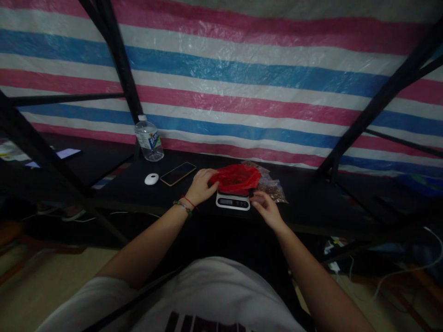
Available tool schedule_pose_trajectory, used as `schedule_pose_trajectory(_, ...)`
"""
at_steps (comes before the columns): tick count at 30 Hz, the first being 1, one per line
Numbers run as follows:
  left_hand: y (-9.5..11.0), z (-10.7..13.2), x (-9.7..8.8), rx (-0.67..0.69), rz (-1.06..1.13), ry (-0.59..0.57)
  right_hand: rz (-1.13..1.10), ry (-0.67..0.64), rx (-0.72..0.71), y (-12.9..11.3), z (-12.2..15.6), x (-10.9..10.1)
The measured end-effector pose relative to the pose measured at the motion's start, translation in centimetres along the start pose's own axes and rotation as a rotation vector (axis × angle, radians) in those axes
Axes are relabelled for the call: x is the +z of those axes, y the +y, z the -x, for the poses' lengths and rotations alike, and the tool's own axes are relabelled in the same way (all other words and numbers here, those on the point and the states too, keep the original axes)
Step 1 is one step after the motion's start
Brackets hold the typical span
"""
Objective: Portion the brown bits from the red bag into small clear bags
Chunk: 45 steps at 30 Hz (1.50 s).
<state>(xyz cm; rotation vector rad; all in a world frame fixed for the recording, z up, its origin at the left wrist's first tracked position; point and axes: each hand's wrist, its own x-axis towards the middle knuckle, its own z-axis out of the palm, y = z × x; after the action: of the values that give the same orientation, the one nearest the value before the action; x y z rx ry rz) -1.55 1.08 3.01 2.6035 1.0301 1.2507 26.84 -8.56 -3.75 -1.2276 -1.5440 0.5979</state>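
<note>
Head view, and the red plastic bag [238, 180] sits open-mouthed on the white scale [232, 201]! Left hand [203, 185] is at the bag's left edge, thumb spread; can't tell if it grips. Right hand [267, 207], fingers loosely bent, is by the scale's right side, grip unclear. Clear packets [273, 190] lie just behind; leftward, a phone [178, 174], then a bottle [149, 140].

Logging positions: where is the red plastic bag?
The red plastic bag is right of head-view centre, on the white digital scale, between left hand and right hand.
</note>
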Motion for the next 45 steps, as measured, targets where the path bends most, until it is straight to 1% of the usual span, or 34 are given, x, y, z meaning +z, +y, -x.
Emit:
schedule_pose_trajectory(3,-0.4,1.1,0.0,-0.137,-0.005,0.031,0.060,-0.072,-0.051,-0.4,0.3,0.0)
schedule_pose_trajectory(6,-0.8,1.9,-0.2,-0.273,0.007,-0.020,0.083,-0.123,-0.082,-0.7,0.4,0.1)
schedule_pose_trajectory(9,-1.2,2.4,-0.4,-0.358,0.010,-0.065,0.090,-0.131,-0.080,-0.9,0.4,0.3)
schedule_pose_trajectory(12,-1.4,2.5,-0.3,-0.405,0.016,-0.082,0.091,-0.135,-0.060,-1.2,0.4,0.5)
schedule_pose_trajectory(18,-0.9,2.4,0.1,-0.391,0.025,-0.124,0.092,-0.124,-0.038,-1.7,0.5,0.6)
schedule_pose_trajectory(25,-1.1,2.8,-0.1,-0.421,0.014,-0.137,0.114,-0.144,-0.074,-1.7,0.5,0.7)
schedule_pose_trajectory(28,-1.2,2.8,0.0,-0.423,0.018,-0.143,0.103,-0.144,-0.075,-1.4,0.4,0.6)
schedule_pose_trajectory(37,-1.3,2.8,0.0,-0.439,0.024,-0.176,0.007,-0.063,-0.021,-0.1,0.2,0.6)
schedule_pose_trajectory(39,-1.6,2.9,0.1,-0.427,0.029,-0.165,0.002,-0.056,-0.017,0.0,0.2,0.6)
schedule_pose_trajectory(42,-2.0,3.0,0.5,-0.409,0.051,-0.109,0.018,-0.052,-0.024,0.0,0.2,0.5)
schedule_pose_trajectory(45,-2.4,2.9,0.8,-0.344,0.066,-0.082,0.026,-0.054,-0.011,0.0,0.3,0.5)
